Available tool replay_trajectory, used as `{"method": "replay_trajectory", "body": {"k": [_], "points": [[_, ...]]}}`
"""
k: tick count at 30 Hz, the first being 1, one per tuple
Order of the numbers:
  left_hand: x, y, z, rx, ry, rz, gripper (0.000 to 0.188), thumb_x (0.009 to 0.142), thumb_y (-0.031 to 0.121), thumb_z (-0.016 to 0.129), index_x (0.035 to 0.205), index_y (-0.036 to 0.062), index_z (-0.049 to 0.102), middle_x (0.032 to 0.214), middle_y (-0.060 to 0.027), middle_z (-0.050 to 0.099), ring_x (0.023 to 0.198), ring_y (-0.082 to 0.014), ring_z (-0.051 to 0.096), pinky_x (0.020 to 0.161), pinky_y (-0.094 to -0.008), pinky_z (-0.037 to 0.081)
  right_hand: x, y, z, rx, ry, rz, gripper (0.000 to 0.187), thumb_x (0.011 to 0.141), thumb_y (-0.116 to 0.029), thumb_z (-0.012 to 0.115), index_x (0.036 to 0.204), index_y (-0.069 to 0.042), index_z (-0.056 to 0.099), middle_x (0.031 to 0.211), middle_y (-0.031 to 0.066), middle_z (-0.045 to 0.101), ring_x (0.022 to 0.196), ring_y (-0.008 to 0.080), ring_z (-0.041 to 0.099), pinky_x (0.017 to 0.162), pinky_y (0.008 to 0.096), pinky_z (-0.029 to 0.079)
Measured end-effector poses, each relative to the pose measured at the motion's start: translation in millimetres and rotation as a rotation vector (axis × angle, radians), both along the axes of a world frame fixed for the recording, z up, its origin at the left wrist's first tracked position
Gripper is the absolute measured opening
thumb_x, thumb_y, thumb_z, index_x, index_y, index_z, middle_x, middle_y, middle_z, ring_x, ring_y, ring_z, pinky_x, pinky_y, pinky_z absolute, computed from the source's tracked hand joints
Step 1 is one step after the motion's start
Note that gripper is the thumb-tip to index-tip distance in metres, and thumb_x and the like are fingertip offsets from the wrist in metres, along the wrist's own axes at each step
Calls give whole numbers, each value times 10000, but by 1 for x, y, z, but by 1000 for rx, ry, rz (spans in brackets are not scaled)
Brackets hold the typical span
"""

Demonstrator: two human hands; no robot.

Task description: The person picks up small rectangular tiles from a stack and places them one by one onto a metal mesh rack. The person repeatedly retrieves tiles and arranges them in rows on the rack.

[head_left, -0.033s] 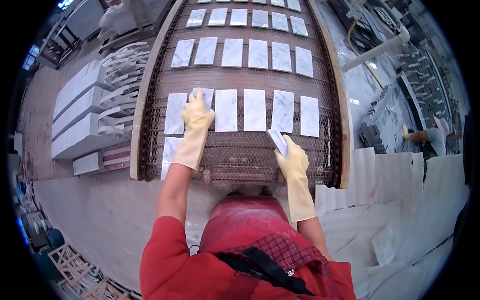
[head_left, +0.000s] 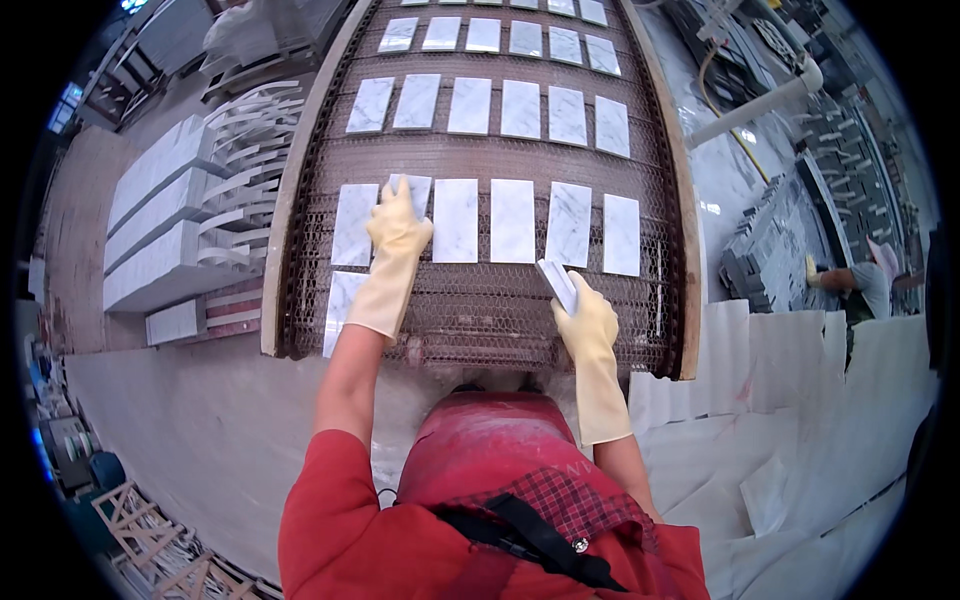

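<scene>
White, grey-veined marble tiles (head_left: 512,222) lie in rows on a brown wire-mesh conveyor belt (head_left: 480,320). My left hand (head_left: 400,232), in a cream rubber glove, reaches over the second tile from the left (head_left: 417,192) in the nearest full row. Its fingers span that tile, the thumb by the right edge; the palm hides the tile's lower part. Lower right, my right hand (head_left: 585,318), gloved alike, is closed around a small stack of tiles (head_left: 557,285) held tilted above the mesh. Left of my left forearm, one more tile (head_left: 343,305) lies partly covered.
Wooden rails (head_left: 690,340) edge the belt on both sides. Stacked white slabs (head_left: 160,260) with curved strips stand at left. Pale sheets (head_left: 760,370) hang at right. Beyond them, a co-worker (head_left: 870,275) in a hat bends near grey stone pieces (head_left: 770,240).
The belt and tiles appear slightly shifted rightward in the picture. Both hands keep nearly the same pose, the left on its tile and the right around its stack.
</scene>
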State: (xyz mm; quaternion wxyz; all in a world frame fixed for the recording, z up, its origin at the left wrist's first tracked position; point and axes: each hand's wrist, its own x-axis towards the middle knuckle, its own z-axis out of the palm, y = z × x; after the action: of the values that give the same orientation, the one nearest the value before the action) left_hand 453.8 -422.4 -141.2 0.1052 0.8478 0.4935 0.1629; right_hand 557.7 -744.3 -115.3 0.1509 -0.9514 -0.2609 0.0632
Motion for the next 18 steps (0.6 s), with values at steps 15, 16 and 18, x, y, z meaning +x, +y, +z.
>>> {"method": "replay_trajectory", "body": {"k": [15, 16, 18], "points": [[-116, -125, -15, -44, -352, -203, 816, 781, 274, 870, 1512, 91, 558, 1459, -180, 626, 1218, -415, 651, 1041, -504, 540, -3, -4, -10, 48, -51, -20, 603, 919, -419, 794, 1480, -271, 628, 1216, 161, 766, 1114, 397, 737, 976, 515, 578], [-128, -135, -26, -27, -276, -196, 824, 772, 282, 880, 1509, 97, 561, 1455, -176, 623, 1162, -412, 664, 990, -508, 556, -4, -3, -13, 51, -59, -10, 606, 919, -419, 794, 1482, -270, 627, 1217, 162, 766, 1116, 397, 737, 976, 515, 578], [-139, -153, -44, 20, -142, -165, 841, 754, 297, 901, 1501, 107, 566, 1448, -167, 617, 1051, -406, 690, 886, -516, 588, -4, -3, -15, 50, -78, -1, 611, 919, -421, 794, 1486, -268, 625, 1221, 164, 765, 1118, 398, 736, 976, 515, 579]]}}
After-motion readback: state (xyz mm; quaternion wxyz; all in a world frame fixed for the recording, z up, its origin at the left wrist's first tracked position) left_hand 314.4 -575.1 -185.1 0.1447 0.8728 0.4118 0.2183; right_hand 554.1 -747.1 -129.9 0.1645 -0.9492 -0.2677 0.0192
